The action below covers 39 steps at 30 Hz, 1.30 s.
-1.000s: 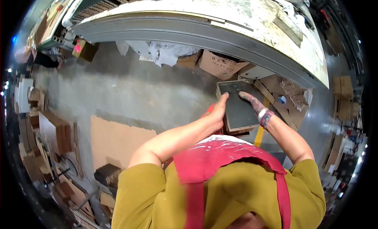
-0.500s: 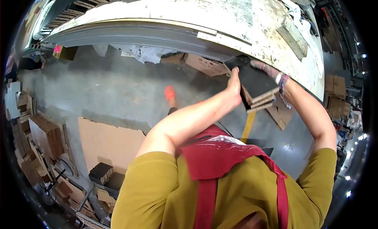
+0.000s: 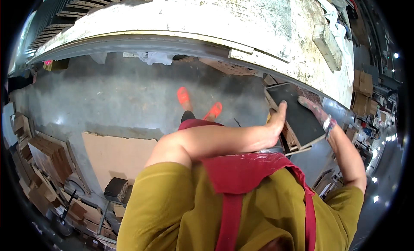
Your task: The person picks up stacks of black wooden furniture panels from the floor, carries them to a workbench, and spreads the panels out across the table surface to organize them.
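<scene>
Beside the workbench's front edge, a stack of dark-topped boards (image 3: pixel 297 117) with light brown edges is held between my two hands. My left hand (image 3: pixel 275 128) grips its near left side, the thumb up along the edge and the other fingers hidden below. Along the stack's right side lies my right hand (image 3: pixel 317 110), in a patterned pinkish covering with a band at the wrist. Its fingertips reach over the top face, and its thumb is out of sight. The lower boards look slightly out of line with the top one.
The pale, stained workbench (image 3: pixel 194 18) spans the far side, with a rectangular block (image 3: pixel 327 47) on its right part. Slatted dark panels (image 3: pixel 82 11) stand at the far left. Flat cardboard (image 3: pixel 116 158) lies on the floor at left, near a small dark stack (image 3: pixel 116 188).
The stack and both hands have moved right and nearer to me, away from the bench edge. My body has turned, and both red shoes now show.
</scene>
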Available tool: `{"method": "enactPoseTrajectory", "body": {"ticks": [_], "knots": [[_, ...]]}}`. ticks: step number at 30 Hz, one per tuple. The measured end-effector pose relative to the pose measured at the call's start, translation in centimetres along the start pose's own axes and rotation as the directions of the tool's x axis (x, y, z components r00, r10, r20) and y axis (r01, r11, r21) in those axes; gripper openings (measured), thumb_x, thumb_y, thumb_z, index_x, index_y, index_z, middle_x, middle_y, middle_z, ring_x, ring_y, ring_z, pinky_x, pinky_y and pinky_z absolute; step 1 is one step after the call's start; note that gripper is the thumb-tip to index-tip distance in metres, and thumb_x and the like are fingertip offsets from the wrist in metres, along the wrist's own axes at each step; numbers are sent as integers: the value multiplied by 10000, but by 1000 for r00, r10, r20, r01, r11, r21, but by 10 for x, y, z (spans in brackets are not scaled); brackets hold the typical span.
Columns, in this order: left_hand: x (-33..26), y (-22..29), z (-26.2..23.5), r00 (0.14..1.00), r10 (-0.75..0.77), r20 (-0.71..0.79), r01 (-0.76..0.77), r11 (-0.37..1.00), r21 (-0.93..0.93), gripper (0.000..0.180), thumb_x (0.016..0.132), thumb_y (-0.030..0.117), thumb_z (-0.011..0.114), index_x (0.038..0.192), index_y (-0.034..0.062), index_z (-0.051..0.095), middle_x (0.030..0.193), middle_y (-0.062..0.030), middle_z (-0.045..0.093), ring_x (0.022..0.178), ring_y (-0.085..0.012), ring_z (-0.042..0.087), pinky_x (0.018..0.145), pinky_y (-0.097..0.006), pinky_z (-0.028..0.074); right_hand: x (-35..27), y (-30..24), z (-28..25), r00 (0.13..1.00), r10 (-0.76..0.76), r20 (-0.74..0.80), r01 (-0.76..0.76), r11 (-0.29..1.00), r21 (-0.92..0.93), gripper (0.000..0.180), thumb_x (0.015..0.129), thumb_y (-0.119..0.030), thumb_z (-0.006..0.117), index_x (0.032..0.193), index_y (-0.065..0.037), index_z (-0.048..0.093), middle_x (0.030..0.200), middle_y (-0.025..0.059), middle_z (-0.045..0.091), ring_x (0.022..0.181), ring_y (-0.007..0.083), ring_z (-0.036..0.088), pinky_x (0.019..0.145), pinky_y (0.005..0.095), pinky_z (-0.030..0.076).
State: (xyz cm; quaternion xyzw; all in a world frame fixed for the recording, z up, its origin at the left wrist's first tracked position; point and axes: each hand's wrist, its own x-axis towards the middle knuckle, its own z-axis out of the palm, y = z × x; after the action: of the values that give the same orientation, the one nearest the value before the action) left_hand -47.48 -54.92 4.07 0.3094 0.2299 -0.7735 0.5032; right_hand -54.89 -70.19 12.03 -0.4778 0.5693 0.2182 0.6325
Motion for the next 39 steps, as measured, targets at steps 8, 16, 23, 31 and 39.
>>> {"method": "enactPoseTrajectory", "body": {"ticks": [8, 16, 23, 31, 39], "knots": [[-5, 20, 20, 619, 627, 473, -755, 308, 579, 1094, 691, 359, 743, 1447, 39, 20, 1346, -293, 267, 1257, -431, 324, 1055, -433, 305, -61, 38, -5, 877, -445, -183, 463, 883, 74, 830, 748, -501, 657, 1366, -37, 354, 1310, 106, 475, 1170, 207, 495, 1011, 341, 381], [7, 157, 46, 58, 64, 996, -805, -588, 84, 1115, 631, 344, 794, 1473, 155, 88, 1350, -307, 301, 1202, -444, 407, 1006, -427, 383, -10, 59, 10, 167, -807, -567, 565, 549, -616, 535, 696, -20, 676, 1199, 31, 505, 1128, 119, 585, 1019, 221, 577, 881, 332, 477], [21, 186, 58, 76, -77, 994, -777, -630, 11, 1112, 589, 297, 815, 1461, 135, 143, 1323, -245, 362, 1148, -404, 466, 945, -408, 427, 24, 45, 28, 266, -644, -717, 873, 476, -104, 545, 687, 81, 704, 1187, 90, 489, 1103, 178, 592, 917, 242, 623, 831, 347, 531], [30, 177, 75, 75, -50, 996, -800, -600, 30, 1063, 652, 367, 786, 1458, 123, 136, 1293, -253, 390, 1143, -414, 466, 937, -420, 428, 24, 76, -27, 395, -674, -625, 801, 585, -125, 586, 952, -274, 405, 1402, 51, 219, 1447, 165, 297, 1183, 203, 469, 1020, 421, 368], [49, 194, 87, 49, -13, 999, -927, -373, 40, 1094, 593, 155, 816, 1449, 54, 142, 1351, -207, 404, 1252, -294, 414, 1033, -350, 355, 35, 36, -10, 76, -783, -617, 713, 475, -515, 738, 804, -313, 640, 1347, 63, 311, 1321, 192, 429, 1119, 256, 500, 1002, 402, 375]]}}
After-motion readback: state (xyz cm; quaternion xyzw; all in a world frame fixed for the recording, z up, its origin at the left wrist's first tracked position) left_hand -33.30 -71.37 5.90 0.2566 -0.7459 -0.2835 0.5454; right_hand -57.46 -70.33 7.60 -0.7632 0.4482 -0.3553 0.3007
